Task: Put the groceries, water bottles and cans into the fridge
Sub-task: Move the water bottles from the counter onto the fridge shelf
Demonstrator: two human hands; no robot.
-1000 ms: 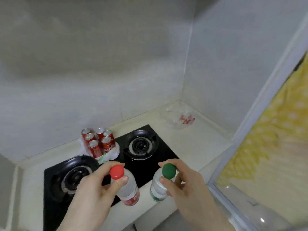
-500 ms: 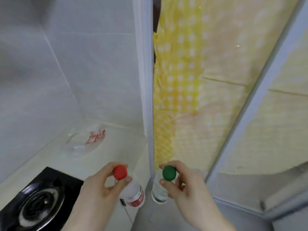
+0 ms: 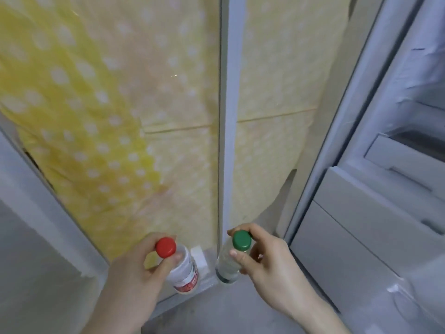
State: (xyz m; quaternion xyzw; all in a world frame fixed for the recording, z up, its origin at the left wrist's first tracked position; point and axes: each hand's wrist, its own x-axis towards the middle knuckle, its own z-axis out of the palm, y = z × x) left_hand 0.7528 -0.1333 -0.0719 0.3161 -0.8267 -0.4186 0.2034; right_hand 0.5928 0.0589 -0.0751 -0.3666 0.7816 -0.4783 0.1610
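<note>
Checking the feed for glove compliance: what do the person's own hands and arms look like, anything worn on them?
Both hands are bare: no gloves on the left hand or the right hand. No rings, watch or bracelet show on either. The forearms are bare too as far as the head view reaches; no sleeve or cuff shows. Fingernails look short and unpainted.

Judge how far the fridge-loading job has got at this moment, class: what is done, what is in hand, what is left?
Done: the fridge at the right stands open. In hand: the left hand grips a red-capped bottle, the right hand a green-capped bottle, both by the neck. Left: neither bottle is inside yet, and no cans or groceries are in view.
</note>
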